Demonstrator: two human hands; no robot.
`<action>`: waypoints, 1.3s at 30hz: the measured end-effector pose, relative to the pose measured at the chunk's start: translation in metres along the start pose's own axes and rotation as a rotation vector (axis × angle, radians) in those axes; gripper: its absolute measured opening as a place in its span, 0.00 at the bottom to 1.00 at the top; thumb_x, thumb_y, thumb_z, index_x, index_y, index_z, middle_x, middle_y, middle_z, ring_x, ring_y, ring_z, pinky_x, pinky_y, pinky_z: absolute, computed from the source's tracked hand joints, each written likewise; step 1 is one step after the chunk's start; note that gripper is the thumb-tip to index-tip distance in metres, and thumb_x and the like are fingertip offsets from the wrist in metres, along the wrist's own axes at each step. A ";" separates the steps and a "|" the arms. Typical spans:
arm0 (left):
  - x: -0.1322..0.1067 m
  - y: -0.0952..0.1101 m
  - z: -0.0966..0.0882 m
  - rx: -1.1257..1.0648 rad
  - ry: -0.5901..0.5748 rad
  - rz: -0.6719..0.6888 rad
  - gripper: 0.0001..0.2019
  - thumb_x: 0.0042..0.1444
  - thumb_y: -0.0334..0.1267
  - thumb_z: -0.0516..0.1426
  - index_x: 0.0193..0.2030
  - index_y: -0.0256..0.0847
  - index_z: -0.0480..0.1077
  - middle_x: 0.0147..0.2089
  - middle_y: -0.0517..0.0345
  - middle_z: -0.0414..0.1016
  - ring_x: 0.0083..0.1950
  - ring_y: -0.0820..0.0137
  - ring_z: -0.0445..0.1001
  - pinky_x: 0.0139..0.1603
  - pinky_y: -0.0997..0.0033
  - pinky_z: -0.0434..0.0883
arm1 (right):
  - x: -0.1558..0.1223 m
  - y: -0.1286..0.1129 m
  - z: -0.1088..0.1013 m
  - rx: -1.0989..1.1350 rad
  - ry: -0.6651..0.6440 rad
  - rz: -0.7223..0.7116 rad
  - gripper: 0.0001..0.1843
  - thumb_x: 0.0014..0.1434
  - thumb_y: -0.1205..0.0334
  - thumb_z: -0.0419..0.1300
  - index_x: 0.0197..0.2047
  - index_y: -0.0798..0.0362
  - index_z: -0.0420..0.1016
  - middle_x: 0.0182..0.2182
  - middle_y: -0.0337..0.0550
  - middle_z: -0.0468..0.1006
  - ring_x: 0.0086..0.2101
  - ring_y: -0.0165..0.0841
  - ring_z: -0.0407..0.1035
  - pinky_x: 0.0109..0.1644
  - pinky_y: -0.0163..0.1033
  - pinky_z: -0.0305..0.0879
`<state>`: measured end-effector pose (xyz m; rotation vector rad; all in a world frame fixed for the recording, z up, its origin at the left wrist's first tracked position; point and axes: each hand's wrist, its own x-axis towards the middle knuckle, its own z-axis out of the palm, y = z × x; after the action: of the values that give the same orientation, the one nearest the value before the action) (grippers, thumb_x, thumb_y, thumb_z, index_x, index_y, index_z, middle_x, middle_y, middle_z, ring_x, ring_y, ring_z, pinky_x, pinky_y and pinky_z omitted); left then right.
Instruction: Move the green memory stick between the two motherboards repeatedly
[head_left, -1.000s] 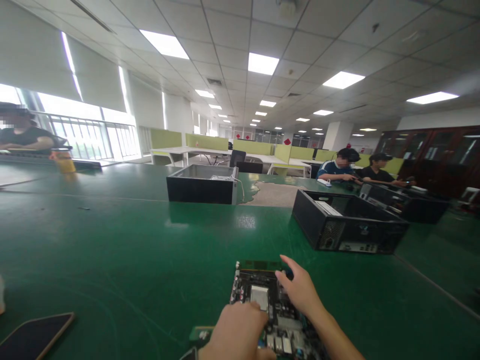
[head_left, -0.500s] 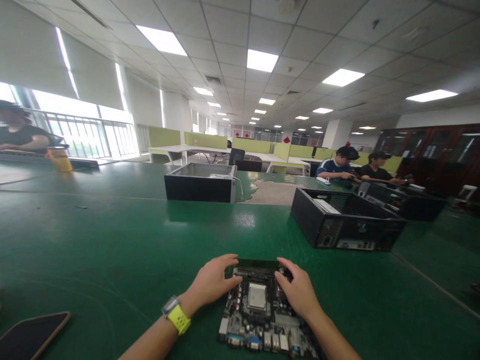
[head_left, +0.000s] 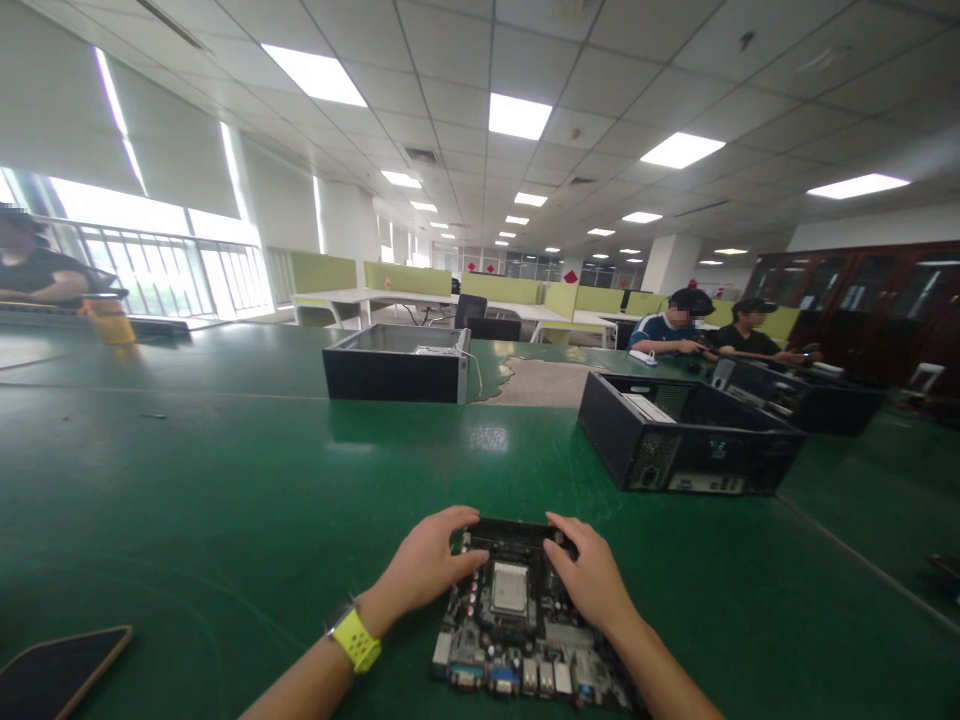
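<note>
A motherboard (head_left: 555, 635) lies flat on the green table in front of me, its row of rear ports toward me. A silvery square processor (head_left: 510, 589) sits in its socket. My left hand (head_left: 431, 555), with a yellow-strapped watch (head_left: 355, 640) on the wrist, is bent round the far left corner, thumb over the board. Opposite it, my right hand (head_left: 592, 575) curves round the far right corner in the same way. Between the fingertips runs a dark strip (head_left: 514, 532) along the far edge; I cannot make out its kind. The fingertips' exact contact is hard to see.
An open computer case (head_left: 694, 440) stands ahead right, another case (head_left: 397, 372) farther off, and a third (head_left: 799, 395) beyond the first. A phone-like dark slab (head_left: 64, 670) lies at lower left. Two people (head_left: 675, 335) sit at far right; another person (head_left: 37, 265) is far left.
The view has shifted slightly left. My hands have come a little closer together at the board's far edge. The motherboard has stayed flat between them.
</note>
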<state>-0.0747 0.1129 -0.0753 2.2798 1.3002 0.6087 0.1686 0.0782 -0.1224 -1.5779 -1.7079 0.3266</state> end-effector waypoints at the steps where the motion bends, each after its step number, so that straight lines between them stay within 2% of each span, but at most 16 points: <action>1: 0.000 0.001 0.000 -0.011 0.004 0.006 0.23 0.47 0.47 0.55 0.51 0.41 0.69 0.58 0.55 0.67 0.57 0.65 0.64 0.60 0.66 0.58 | 0.000 0.000 0.000 0.002 0.000 0.000 0.22 0.54 0.58 0.52 0.51 0.53 0.71 0.46 0.46 0.74 0.48 0.37 0.65 0.54 0.42 0.58; 7: -0.001 0.001 0.001 -0.012 0.017 0.016 0.23 0.48 0.48 0.55 0.49 0.40 0.69 0.54 0.55 0.70 0.54 0.66 0.67 0.57 0.68 0.61 | 0.000 0.002 0.000 0.009 0.021 -0.009 0.21 0.54 0.58 0.52 0.51 0.52 0.71 0.47 0.46 0.73 0.48 0.37 0.65 0.54 0.42 0.58; 14: 0.000 -0.001 0.002 0.028 0.006 -0.035 0.23 0.47 0.48 0.55 0.50 0.41 0.69 0.56 0.54 0.68 0.56 0.63 0.65 0.58 0.66 0.60 | 0.000 0.001 0.000 0.008 -0.009 -0.029 0.23 0.54 0.59 0.52 0.53 0.52 0.69 0.48 0.45 0.72 0.49 0.36 0.63 0.55 0.42 0.56; 23: 0.001 -0.001 0.002 0.035 0.010 -0.028 0.26 0.45 0.50 0.57 0.50 0.41 0.68 0.56 0.54 0.68 0.55 0.63 0.65 0.58 0.66 0.60 | -0.001 -0.001 -0.001 -0.062 -0.051 -0.037 0.25 0.56 0.58 0.51 0.57 0.52 0.65 0.51 0.45 0.70 0.50 0.36 0.62 0.55 0.41 0.55; 30: 0.000 0.002 0.000 0.029 -0.001 -0.027 0.24 0.45 0.49 0.57 0.48 0.41 0.70 0.53 0.54 0.70 0.53 0.63 0.67 0.55 0.67 0.62 | -0.001 0.000 0.001 -0.125 -0.076 -0.033 0.27 0.57 0.56 0.50 0.59 0.52 0.62 0.51 0.46 0.69 0.50 0.37 0.61 0.54 0.41 0.55; 39: 0.001 0.000 0.000 0.041 0.014 -0.039 0.24 0.45 0.49 0.57 0.48 0.42 0.70 0.54 0.55 0.69 0.54 0.63 0.66 0.56 0.67 0.61 | -0.002 -0.003 -0.001 -0.136 -0.082 -0.038 0.27 0.56 0.56 0.51 0.59 0.49 0.61 0.51 0.44 0.68 0.50 0.38 0.60 0.54 0.41 0.54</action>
<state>-0.0741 0.1139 -0.0753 2.2806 1.3726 0.5909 0.1671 0.0751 -0.1209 -1.6465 -1.8548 0.2638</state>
